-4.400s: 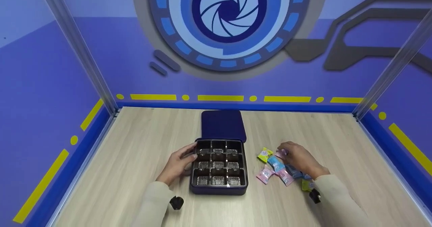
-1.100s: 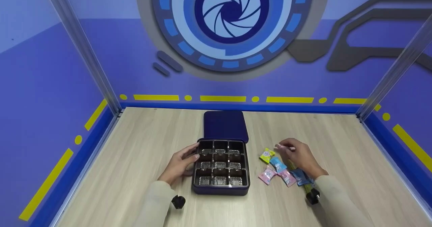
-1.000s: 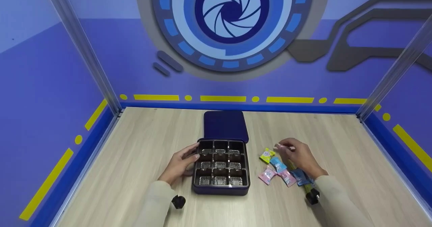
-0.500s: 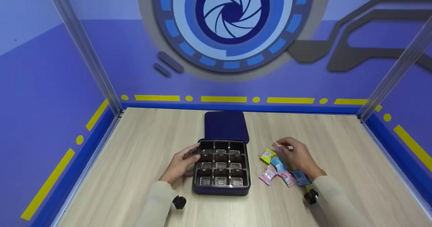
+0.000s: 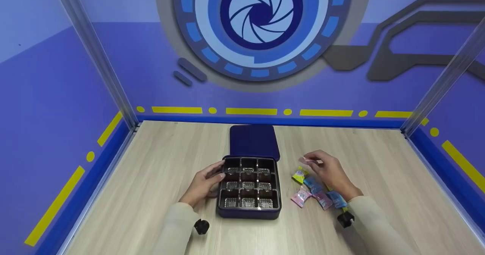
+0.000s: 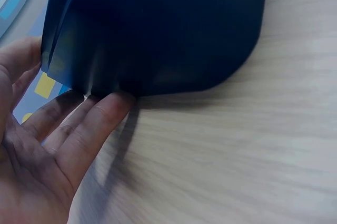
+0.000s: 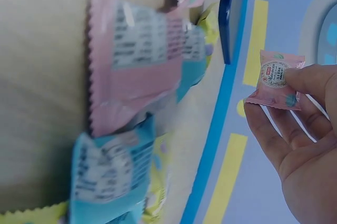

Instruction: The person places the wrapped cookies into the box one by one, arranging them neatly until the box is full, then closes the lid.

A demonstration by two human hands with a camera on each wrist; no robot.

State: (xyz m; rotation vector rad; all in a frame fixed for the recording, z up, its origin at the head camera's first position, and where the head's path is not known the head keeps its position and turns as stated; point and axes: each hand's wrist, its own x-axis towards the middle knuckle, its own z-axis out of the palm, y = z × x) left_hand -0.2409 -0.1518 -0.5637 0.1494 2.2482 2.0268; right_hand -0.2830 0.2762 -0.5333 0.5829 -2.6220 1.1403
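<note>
My left hand (image 5: 203, 183) grips the left side of a dark blue tin (image 5: 249, 213), thumb at the rim and fingers along its wall. In the left wrist view, several fingertips of the left hand (image 6: 47, 155) touch the wall of the tin (image 6: 158, 34). A black insert divided into bare square compartments sits in the tin. My right hand (image 5: 331, 173) pinches a pink wrapped candy (image 5: 306, 160) above the loose ones. Its printed wrapper shows clearly in the right wrist view, where the candy (image 7: 276, 79) sits between the thumb and fingers of the right hand (image 7: 305, 145).
Right of the tin lie a yellow candy (image 5: 300, 175), a blue candy (image 5: 313, 186), pink candies (image 5: 301, 197) and another blue one (image 5: 336, 199), some partly under the right hand. The dark blue lid (image 5: 254, 141) lies behind the tin. Panels enclose the wooden table (image 5: 170, 149).
My right hand, first down among the candies, has lifted the pink candy and shifted left toward the tin. My left hand keeps its hold on the tin.
</note>
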